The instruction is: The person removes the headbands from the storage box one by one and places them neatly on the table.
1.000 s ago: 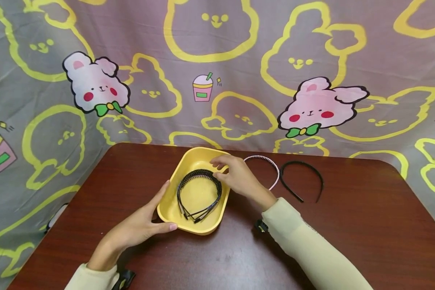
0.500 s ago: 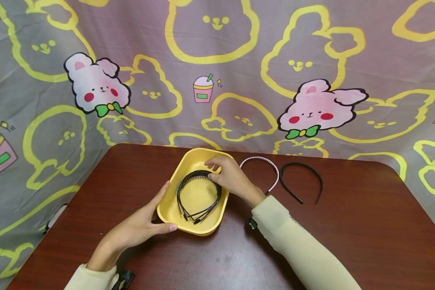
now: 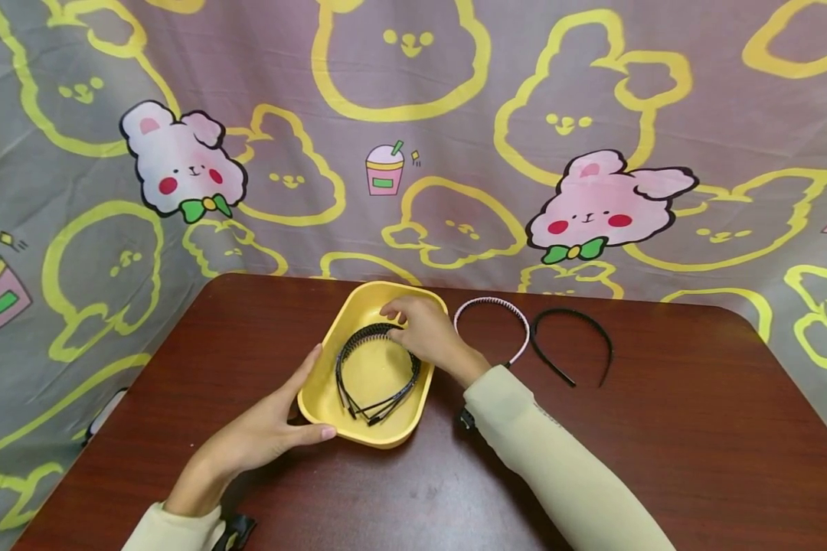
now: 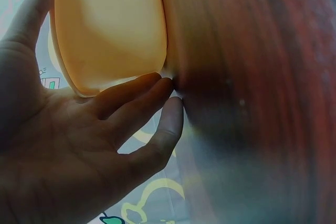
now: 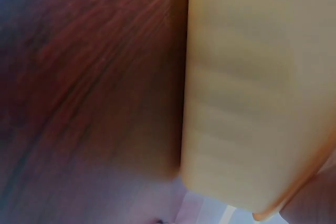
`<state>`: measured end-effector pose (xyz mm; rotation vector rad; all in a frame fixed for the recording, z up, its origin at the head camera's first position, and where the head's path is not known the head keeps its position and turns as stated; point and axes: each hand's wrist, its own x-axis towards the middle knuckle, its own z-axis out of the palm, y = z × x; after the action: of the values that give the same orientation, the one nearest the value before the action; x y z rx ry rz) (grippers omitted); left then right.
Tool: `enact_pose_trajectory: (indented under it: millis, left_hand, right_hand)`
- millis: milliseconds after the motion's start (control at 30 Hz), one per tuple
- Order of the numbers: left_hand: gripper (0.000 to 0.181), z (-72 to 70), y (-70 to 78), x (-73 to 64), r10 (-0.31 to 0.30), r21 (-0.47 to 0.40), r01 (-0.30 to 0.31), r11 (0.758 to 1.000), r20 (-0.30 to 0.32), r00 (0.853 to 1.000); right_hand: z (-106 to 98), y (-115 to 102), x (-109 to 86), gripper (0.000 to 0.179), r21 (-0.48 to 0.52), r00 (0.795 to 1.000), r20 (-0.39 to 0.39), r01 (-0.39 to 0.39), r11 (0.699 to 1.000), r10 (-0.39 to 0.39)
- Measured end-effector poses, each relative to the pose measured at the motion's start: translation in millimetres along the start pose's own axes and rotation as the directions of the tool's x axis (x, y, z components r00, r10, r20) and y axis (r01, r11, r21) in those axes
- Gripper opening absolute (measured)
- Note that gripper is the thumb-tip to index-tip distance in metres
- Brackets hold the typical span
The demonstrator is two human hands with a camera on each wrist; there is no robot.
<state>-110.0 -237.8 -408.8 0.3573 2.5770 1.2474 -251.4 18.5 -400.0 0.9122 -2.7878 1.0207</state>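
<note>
A yellow plastic tray (image 3: 310, 383) sits on the table, with several black toothed headbands (image 3: 341, 375) bunched in a ring inside it. My left hand (image 3: 262, 428) holds the tray's near left corner, the thumb at the near rim and the fingers along the left side. In the left wrist view, the fingers (image 4: 152, 95) lie against the tray's outer wall. My right hand (image 3: 423, 333) reaches over the right rim, fingers loosely bent and thumb apart, right at the top of the headbands. The right wrist view mostly shows the tray's outer wall (image 5: 241, 87).
To the right of the tray lie a pink headband (image 3: 526, 325) with dark teeth and a black headband (image 3: 582, 310). The brown table (image 3: 661, 428) ends at the back against a patterned cloth (image 3: 448, 153), which also hangs at the sides.
My right hand has slid a little left along the top of the headbands, baring more of the pink headband. The left hand and the tray have stayed in place.
</note>
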Motion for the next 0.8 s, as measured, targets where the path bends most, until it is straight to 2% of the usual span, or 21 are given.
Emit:
enact_pose_trajectory:
  millis: [800]
  left_hand:
    - [0.114,-1.7,2.1,-0.4,0.021,-0.002,-0.021,1.0,-0.004,1.0]
  right_hand:
    - [4.9,-2.0,-0.5,0.026,-0.095,0.999,-0.009,-0.041,0.995,0.04]
